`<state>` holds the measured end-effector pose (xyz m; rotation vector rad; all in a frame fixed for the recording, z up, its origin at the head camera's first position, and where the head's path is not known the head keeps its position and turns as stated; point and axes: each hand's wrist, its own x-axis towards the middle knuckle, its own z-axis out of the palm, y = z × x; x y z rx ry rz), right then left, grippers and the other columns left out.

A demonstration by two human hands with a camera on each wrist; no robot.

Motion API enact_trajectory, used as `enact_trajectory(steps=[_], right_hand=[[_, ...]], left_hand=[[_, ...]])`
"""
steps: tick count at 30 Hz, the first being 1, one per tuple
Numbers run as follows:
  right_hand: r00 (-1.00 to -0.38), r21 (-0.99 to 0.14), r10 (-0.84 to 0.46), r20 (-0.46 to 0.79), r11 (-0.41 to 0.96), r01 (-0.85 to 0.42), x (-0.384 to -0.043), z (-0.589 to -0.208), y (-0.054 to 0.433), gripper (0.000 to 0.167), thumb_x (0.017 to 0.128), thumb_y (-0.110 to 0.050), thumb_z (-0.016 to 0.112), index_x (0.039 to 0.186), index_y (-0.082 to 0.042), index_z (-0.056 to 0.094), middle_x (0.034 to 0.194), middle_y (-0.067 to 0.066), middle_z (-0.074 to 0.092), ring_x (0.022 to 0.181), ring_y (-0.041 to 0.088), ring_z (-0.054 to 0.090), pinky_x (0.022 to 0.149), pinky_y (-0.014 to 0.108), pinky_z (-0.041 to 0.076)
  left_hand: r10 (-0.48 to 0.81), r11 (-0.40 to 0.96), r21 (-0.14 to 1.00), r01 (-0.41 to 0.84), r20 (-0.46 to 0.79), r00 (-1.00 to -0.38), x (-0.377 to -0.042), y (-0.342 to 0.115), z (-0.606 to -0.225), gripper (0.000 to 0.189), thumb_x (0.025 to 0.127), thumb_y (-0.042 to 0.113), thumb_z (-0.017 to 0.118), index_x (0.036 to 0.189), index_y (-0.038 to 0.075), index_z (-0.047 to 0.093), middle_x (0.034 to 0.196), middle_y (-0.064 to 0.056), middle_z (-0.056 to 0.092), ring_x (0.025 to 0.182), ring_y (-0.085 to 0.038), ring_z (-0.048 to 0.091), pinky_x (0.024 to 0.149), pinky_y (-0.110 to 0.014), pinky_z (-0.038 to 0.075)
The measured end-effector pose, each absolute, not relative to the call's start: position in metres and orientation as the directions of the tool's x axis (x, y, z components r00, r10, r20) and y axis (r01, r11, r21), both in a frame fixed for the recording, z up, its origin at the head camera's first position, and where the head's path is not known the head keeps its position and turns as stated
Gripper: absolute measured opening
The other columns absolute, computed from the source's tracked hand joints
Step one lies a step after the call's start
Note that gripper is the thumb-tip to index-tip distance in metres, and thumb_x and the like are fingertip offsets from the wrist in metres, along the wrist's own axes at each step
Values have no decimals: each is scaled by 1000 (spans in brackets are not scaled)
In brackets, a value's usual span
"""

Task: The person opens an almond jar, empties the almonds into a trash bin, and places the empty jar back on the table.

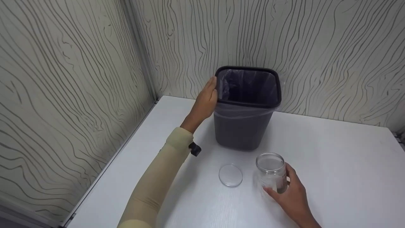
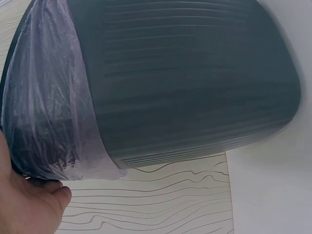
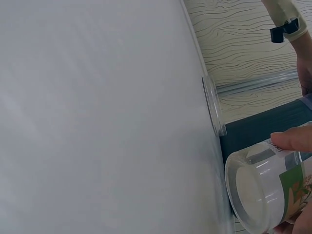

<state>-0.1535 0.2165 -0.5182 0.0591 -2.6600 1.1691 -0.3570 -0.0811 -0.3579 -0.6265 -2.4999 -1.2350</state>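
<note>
A dark waste bin [image 1: 242,129] stands upright, lined with a clear plastic bag [image 2: 53,97] folded over its rim. My left hand [image 1: 205,100] touches the left side of that rim, its fingers lying fairly straight along it; the bag's fold is just beside it in the left wrist view. My right hand [image 1: 292,198] grips a clear glass jar [image 1: 270,171] from the right, with the jar's mouth upward. In the right wrist view the jar's base shows, along with a green printed label [image 3: 293,187]. A round clear lid [image 1: 230,175] lies flat left of the jar.
The white table [image 1: 332,164] carries the bin near its back edge. Behind it rises a wood-grain patterned wall [image 1: 316,57], and another such wall [image 1: 72,95] runs along the left. A small black device [image 1: 195,149] sits at the left wrist.
</note>
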Motion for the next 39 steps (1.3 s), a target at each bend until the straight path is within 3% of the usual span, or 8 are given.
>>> enact_trajectory(steps=[19, 39], right_hand=[[-993, -745, 28, 119, 663, -70, -154, -517, 216, 115, 74, -27, 93, 156, 3, 18, 152, 28, 38, 136, 47, 43, 107, 57, 43], [-988, -756, 5, 154, 645, -114, -153, -527, 220, 121, 72, -25, 94, 156, 2, 12, 146, 31, 44, 133, 49, 47, 104, 55, 46]], left_hand=[[250, 537, 678, 503, 442, -862, -357, -81, -359, 54, 110, 20, 26, 160, 2, 20, 169, -8, 17, 154, -14, 13, 123, -27, 14], [241, 545, 667, 508, 456, -857, -359, -82, -360, 54, 109, 20, 27, 160, 3, 22, 168, -8, 19, 155, -16, 14, 122, -24, 12]])
